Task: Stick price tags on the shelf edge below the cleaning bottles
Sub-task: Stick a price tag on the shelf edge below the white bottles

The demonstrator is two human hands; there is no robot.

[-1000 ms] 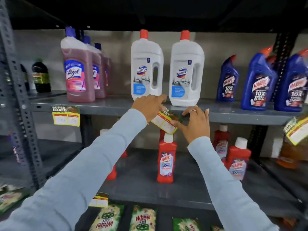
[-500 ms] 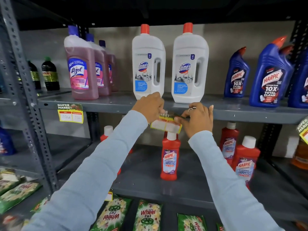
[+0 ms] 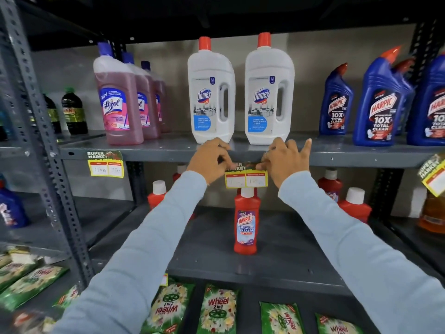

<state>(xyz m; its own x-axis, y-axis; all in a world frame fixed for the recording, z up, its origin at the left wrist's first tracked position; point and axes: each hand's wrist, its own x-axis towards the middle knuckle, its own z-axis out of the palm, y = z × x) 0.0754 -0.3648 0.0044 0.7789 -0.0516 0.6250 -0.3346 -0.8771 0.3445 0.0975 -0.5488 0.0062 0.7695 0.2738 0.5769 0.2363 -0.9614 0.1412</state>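
A yellow and green price tag (image 3: 246, 178) hangs level against the grey shelf edge (image 3: 156, 155), below two white Domex bottles (image 3: 212, 92). My left hand (image 3: 209, 160) pinches the tag's top left corner. My right hand (image 3: 285, 161) presses its top right corner onto the edge, with the little finger raised. Another price tag (image 3: 106, 164) is stuck to the edge at the left, under the pink Lizol bottles (image 3: 118, 102). A third price tag (image 3: 433, 174) hangs tilted at the far right, under the blue Harpic bottles (image 3: 378, 104).
Red Harpic bottles (image 3: 246, 222) stand on the lower shelf right under the tag. Green Wheel packets (image 3: 219, 309) lie on the bottom shelf. A perforated grey upright (image 3: 41, 131) stands at the left, with dark bottles (image 3: 73, 112) behind it.
The tag was tilted between my hands and is now level against the shelf edge. Both hands have risen to the edge and press its top corners.
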